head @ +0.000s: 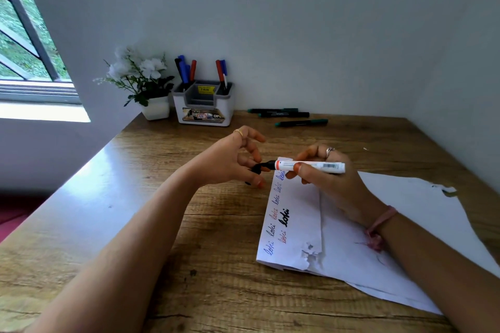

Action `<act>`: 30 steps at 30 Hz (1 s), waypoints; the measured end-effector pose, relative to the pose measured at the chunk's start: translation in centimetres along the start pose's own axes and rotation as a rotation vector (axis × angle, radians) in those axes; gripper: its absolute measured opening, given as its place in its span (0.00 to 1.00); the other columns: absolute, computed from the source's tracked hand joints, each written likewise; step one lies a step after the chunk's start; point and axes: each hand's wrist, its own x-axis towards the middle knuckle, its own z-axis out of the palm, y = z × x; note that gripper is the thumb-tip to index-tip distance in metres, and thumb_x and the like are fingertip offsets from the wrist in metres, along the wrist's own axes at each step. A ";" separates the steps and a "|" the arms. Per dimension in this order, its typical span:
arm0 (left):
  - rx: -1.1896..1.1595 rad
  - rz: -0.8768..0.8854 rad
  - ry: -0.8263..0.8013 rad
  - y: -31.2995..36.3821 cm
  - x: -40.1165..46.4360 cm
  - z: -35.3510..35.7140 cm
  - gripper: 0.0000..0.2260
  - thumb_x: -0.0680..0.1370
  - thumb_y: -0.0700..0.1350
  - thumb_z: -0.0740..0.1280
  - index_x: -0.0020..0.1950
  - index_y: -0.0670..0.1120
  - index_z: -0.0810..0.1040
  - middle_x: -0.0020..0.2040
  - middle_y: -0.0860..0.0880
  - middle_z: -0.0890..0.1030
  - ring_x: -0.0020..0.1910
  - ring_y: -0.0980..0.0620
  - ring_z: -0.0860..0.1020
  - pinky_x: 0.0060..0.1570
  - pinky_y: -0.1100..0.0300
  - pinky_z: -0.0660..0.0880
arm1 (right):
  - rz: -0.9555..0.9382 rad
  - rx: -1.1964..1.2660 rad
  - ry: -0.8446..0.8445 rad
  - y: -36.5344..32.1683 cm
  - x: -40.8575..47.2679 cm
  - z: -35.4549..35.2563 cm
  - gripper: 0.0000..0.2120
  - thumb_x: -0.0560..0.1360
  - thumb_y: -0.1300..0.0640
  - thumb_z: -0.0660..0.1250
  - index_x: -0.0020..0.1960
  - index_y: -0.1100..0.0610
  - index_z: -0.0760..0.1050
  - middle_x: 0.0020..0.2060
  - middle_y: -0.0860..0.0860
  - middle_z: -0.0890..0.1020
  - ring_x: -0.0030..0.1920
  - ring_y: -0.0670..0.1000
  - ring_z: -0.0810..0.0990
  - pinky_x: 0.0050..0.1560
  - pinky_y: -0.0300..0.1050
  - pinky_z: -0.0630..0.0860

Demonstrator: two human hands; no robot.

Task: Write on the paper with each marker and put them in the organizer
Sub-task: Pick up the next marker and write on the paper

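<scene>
A white-barrelled marker (311, 166) is held level above the top corner of the paper (405, 238), gripped around the barrel by the right hand (328, 178), fingers curled closed on it. An orange band is seen near its black front end, which points left.

The black cap (257, 167) is pinched at the fingertips of the left hand (232, 162), at the marker's nose (whether cap and tip are touching cannot be told). The remaining left fingers are spread loosely; a ring is worn on one.

The paper lies on the wooden table (162, 251), right of centre, creased and torn along its near edge. One short word is written repeatedly along its left edge in blue, red and thick black.

The organizer (203, 105), white with grey inner bins, stands at the far edge against the wall. Black, blue and red markers are stood upright in its left compartment (185, 69); a red and a blue one in its right compartment (221, 71).

Three dark markers with green ends (286, 116) lie flat on the table right of the organizer, well apart from the hands.

A white pot of white flowers (143, 81) is set just left of the organizer.
</scene>
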 end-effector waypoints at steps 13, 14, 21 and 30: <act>0.138 0.052 -0.052 -0.1 0.1 0.4 0.30 0.65 0.34 0.77 0.59 0.54 0.68 0.49 0.50 0.77 0.41 0.58 0.82 0.43 0.65 0.78 | -0.041 -0.141 -0.003 -0.1 -0.1 0.2 0.05 0.71 0.63 0.71 0.42 0.53 0.79 0.34 0.47 0.85 0.39 0.46 0.84 0.38 0.36 0.78; 0.148 0.053 -0.053 0.0 0.1 0.4 0.30 0.65 0.34 0.77 0.59 0.54 0.68 0.49 0.50 0.77 0.41 0.58 0.82 0.42 0.66 0.78 | -0.057 -0.166 -0.011 -0.2 -0.1 0.2 0.05 0.70 0.62 0.71 0.43 0.53 0.80 0.34 0.45 0.85 0.38 0.45 0.83 0.38 0.35 0.77; 0.165 0.055 -0.094 -0.3 0.2 0.3 0.28 0.67 0.34 0.76 0.58 0.56 0.68 0.51 0.49 0.77 0.47 0.58 0.82 0.47 0.65 0.78 | -0.039 -0.253 -0.105 -0.7 0.1 -0.5 0.07 0.69 0.63 0.74 0.45 0.53 0.83 0.34 0.46 0.84 0.33 0.42 0.79 0.32 0.33 0.72; 0.286 -0.028 -0.078 -1.2 0.4 -0.6 0.26 0.63 0.42 0.79 0.57 0.53 0.74 0.52 0.59 0.77 0.52 0.64 0.76 0.54 0.71 0.73 | 0.051 -0.273 -0.165 -0.3 0.0 -0.7 0.09 0.68 0.58 0.74 0.48 0.50 0.83 0.36 0.45 0.85 0.35 0.43 0.82 0.33 0.33 0.73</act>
